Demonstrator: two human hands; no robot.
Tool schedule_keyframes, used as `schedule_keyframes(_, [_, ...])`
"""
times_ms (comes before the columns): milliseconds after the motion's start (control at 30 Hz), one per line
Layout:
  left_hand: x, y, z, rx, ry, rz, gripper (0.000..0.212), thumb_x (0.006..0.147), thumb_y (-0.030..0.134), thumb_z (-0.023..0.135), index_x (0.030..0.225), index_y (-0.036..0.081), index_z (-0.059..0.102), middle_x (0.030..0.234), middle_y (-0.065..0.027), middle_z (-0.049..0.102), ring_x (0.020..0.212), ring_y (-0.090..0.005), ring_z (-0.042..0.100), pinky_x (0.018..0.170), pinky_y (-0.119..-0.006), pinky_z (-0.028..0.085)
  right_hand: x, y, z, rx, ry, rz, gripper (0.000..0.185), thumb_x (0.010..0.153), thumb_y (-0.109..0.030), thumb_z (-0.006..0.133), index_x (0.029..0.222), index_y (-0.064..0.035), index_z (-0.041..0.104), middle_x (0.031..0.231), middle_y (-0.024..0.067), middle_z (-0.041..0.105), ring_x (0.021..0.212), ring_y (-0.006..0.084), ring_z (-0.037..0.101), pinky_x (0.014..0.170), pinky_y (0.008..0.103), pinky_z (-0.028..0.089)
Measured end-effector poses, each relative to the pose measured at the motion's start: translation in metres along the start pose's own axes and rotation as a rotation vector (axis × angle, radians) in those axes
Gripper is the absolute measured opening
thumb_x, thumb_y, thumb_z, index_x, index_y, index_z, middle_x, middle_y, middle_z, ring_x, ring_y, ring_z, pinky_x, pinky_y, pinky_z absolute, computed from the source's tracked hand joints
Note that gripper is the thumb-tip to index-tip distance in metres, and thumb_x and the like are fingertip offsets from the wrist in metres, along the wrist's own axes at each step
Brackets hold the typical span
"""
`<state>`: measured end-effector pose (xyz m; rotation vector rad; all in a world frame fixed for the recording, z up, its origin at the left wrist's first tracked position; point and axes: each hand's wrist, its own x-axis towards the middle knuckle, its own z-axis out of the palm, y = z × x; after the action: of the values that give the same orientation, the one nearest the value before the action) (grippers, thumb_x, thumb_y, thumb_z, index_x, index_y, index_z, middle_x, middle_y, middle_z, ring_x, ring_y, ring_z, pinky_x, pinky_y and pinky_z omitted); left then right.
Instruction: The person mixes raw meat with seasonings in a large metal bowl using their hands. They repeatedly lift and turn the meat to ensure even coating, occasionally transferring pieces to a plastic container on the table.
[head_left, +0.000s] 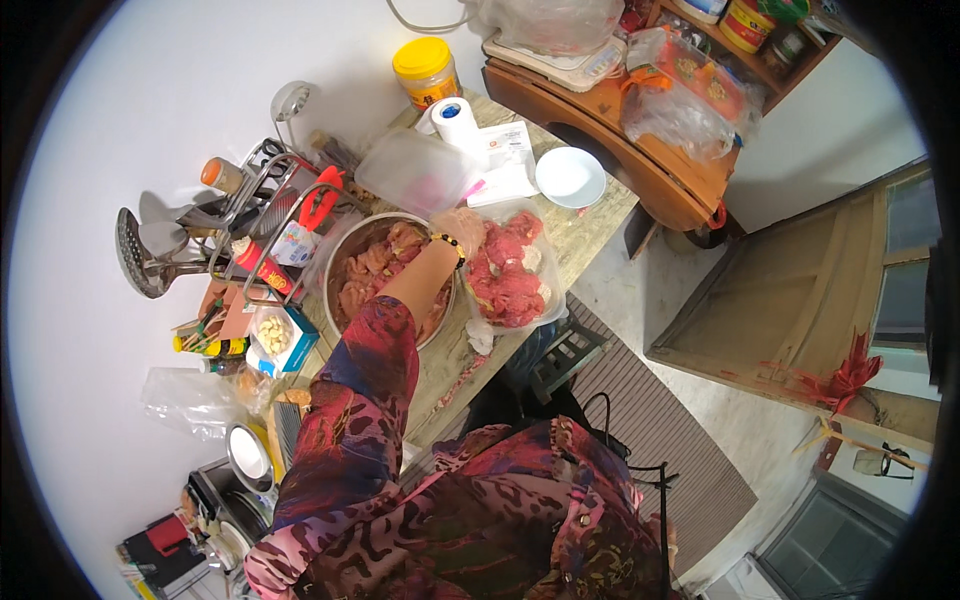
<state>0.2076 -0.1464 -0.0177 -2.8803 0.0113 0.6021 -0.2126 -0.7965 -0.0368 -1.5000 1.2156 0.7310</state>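
Note:
My left hand (460, 231), with a beaded bracelet at the wrist, reaches over a steel bowl (328, 289) to the near corner of a clear plastic container (559, 289). Pale pink raw meat pieces (375, 259) lie in the bowl. The container holds darker red raw meat (510, 277) with pale patches. My left fingers are blurred against the container's rim, so their grip is unclear. A translucent lid or box (412, 169) lies behind the bowl. At the lower right, a sliver of skin, perhaps my right hand (671, 536), shows beside my body, mostly hidden.
A white bowl (571, 178), a paper roll (453, 120) and a yellow-lidded jar (424, 67) stand on the table. Left are a utensil rack (259, 195), a tub of garlic cloves (273, 334) and a clear bag (187, 397). Meat scraps (457, 386) lie near the table's edge.

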Motion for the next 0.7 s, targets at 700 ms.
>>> schedule_keyframes(700, [-0.042,0.026,-0.033,0.023,-0.163,0.189,0.027,0.083,0.022,0.046,0.096,0.012,0.068,0.105,-0.0056,0.063,0.098,-0.0243,0.058,0.077,-0.04,0.048,0.032,-0.042,0.006,-0.11,-0.038,-0.091,0.024,0.084,-0.002,0.047,0.108,0.0028,0.052,0.073,0.0112,0.06,0.06,0.0187,0.061,0.051,0.0285,0.051])
